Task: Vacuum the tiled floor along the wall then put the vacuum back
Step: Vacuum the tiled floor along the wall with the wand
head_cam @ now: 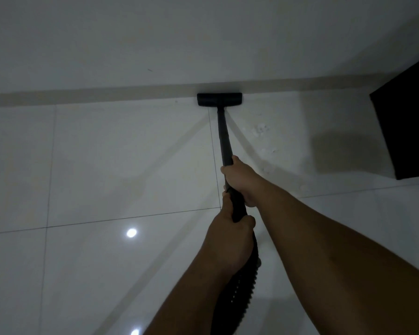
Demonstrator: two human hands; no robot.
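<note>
A black vacuum wand (223, 134) runs from my hands to a flat black floor head (219, 99), which sits on the white tiled floor (121, 160) right against the skirting of the wall (155, 44). My right hand (241, 180) grips the wand higher up, fingers wrapped around it. My left hand (230, 238) holds the lower end, where the ribbed black hose (242, 281) begins and drops out of view between my forearms.
A dark box-like object (406, 126) stands on the floor at the right, close to the wall. A beige skirting strip (82, 95) runs along the wall's foot. Light reflections shine on the glossy tiles at the lower middle.
</note>
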